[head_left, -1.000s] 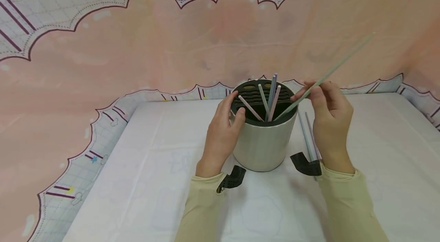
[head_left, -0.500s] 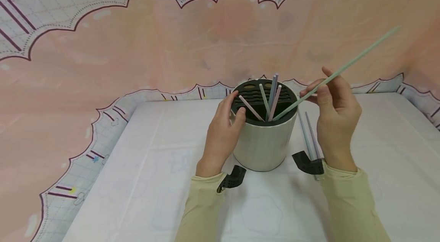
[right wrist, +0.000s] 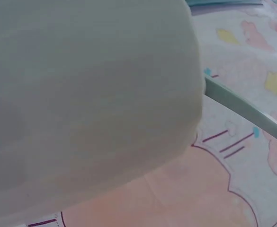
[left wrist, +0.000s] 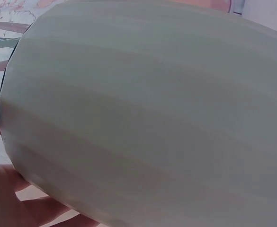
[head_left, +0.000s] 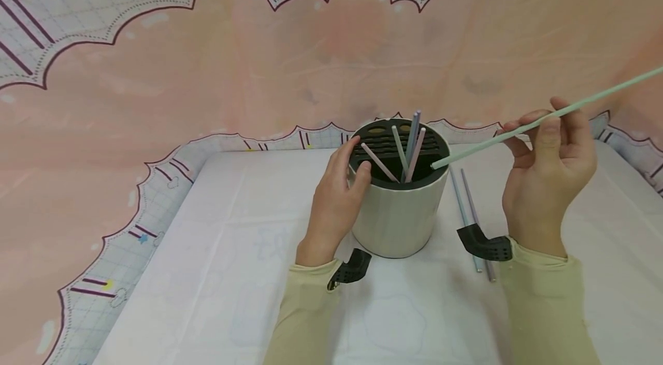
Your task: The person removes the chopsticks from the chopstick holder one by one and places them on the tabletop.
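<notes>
A cream round knife holder (head_left: 396, 221) with a black slotted top stands upright on the table. My left hand (head_left: 334, 198) grips its left side, thumb and fingers at the rim; in the left wrist view the holder (left wrist: 147, 113) fills most of the picture. My right hand (head_left: 551, 181) pinches a long pale green chopstick (head_left: 611, 91), tilted up to the right, its lower end over the right part of the holder's opening. Several pastel chopsticks (head_left: 411, 146) lean inside the opening. In the right wrist view the green chopstick (right wrist: 247, 109) juts out beyond the holder.
Two chopsticks, one blue (head_left: 463, 218) and one purple (head_left: 476, 221), lie on the white tabletop (head_left: 217, 273) right of the holder, partly behind my right wrist strap (head_left: 481, 244). A patterned peach cloth (head_left: 248, 65) hangs behind the table.
My right hand has moved right, drawing the green chopstick's lower end up out of the holder's opening to its right rim. The chopstick now lies flatter. My left hand stays put.
</notes>
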Demonstrator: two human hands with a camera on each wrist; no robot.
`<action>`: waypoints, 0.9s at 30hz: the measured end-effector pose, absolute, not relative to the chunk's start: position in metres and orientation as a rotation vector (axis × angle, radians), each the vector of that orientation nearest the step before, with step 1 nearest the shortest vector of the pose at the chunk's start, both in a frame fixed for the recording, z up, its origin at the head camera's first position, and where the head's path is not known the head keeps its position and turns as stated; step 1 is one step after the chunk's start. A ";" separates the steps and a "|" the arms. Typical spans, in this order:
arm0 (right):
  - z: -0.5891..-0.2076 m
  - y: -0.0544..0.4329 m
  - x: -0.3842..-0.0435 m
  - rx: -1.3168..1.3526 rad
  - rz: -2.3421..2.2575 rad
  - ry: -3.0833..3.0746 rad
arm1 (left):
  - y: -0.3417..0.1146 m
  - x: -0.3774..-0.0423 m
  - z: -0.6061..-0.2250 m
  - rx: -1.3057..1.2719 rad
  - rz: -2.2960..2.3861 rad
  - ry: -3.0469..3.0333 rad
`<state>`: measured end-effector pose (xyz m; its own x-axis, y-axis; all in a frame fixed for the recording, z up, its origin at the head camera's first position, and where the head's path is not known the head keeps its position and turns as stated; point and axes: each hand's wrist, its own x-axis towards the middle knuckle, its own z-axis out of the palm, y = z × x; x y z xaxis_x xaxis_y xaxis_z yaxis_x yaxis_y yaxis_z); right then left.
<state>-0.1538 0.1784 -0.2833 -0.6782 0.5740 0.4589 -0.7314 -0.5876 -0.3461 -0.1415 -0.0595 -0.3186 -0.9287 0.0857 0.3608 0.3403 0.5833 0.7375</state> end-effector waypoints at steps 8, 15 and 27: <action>-0.282 0.194 -0.157 0.308 2.246 -0.613 | -0.059 -0.143 -0.319 -0.354 -1.269 -2.521; -0.284 0.201 -0.159 0.276 2.242 -0.624 | -0.059 -0.145 -0.320 -0.355 -1.264 -2.519; -0.288 0.210 -0.165 0.275 2.216 -0.796 | -0.058 -0.146 -0.320 -0.351 -1.278 -2.519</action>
